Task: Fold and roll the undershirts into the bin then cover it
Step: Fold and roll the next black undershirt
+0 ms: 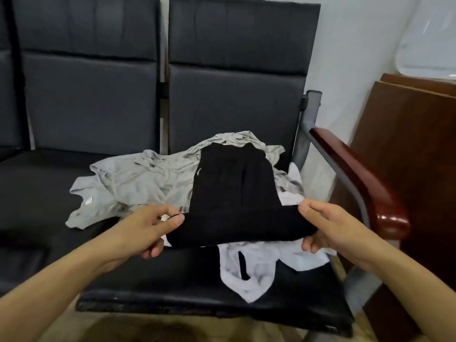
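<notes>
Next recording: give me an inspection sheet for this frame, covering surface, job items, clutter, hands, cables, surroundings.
Surface: black padded bench seat, worn along the front edge.
Job's things: black undershirt, its near end rolled up; grey undershirt crumpled behind and to the left; white undershirt loose under the roll. Bin and cover: nothing seen.
Clutter: nothing seen beyond the garments.
Hands: left hand grips the left end of the roll; right hand grips the right end.
Cables: nothing seen.
Surroundings: seat backs, wooden armrest, brown wooden furniture to the right, white wall.
</notes>
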`<state>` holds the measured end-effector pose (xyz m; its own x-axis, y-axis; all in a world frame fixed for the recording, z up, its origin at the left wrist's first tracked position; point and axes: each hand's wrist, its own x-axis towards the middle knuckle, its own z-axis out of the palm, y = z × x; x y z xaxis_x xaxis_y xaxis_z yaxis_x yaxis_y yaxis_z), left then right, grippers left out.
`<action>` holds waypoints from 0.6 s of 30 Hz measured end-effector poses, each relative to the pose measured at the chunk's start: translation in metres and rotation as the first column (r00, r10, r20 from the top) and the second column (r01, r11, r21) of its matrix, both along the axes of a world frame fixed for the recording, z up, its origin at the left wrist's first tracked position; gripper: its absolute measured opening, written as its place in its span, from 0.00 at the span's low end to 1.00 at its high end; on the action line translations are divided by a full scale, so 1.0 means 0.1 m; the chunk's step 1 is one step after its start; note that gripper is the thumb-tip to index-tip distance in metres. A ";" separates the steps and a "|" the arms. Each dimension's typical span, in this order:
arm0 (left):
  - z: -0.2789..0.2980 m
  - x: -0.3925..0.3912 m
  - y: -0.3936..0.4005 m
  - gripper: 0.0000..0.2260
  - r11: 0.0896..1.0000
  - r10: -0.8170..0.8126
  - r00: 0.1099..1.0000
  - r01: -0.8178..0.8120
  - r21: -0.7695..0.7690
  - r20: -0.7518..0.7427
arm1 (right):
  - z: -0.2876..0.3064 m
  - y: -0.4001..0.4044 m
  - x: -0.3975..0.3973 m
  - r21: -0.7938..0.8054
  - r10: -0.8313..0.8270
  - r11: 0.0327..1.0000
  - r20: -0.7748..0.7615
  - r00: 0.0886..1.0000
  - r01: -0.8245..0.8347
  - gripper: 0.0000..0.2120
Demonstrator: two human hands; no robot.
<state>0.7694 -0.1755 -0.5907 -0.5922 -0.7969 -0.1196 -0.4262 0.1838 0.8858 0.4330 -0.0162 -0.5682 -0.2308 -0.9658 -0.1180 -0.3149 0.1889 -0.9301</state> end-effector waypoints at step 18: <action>-0.56 -0.06 0.00 0.09 1.000 -0.008 0.983 0.010 -0.010 0.184 | -0.59 -0.06 0.12 0.192 -0.004 0.978 -0.387 0.922 0.085 0.11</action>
